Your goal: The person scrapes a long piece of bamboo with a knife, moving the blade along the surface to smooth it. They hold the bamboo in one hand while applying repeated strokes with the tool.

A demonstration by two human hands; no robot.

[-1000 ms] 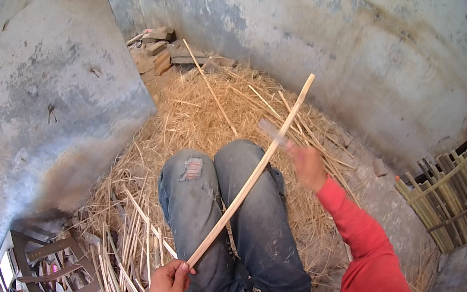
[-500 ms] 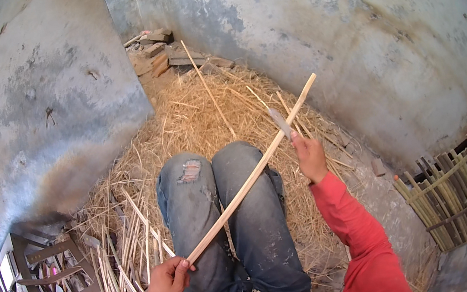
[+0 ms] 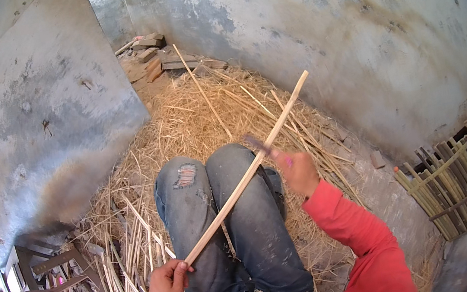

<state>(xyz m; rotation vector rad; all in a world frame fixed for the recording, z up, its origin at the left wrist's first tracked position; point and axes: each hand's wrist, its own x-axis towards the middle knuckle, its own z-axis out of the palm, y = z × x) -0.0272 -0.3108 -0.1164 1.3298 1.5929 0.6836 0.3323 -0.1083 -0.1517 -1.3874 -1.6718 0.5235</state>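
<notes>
A long pale strip of split wood or bamboo (image 3: 240, 189) slants across my thighs, its far end raised to the right. My left hand (image 3: 167, 287) is closed round its lower part, thumb on top; a pale length also shows below that hand. In my right hand (image 3: 300, 173) is a knife (image 3: 255, 143), smeared by motion. Its blade crosses the strip beyond my knees; the handle is mostly hidden in my fist.
My knees in worn jeans (image 3: 195, 231) lie under the strip. Shavings (image 3: 191, 110) and loose strips (image 3: 127, 285) cover the floor. A broken metal frame (image 3: 55, 290) sits at left, a slatted basket (image 3: 465, 182) at right, bricks (image 3: 153, 45) in the far corner between walls.
My right hand has drawn the knife down along the strip toward me and leftward. The left hand keeps its hold, and the strip has shifted only slightly left.
</notes>
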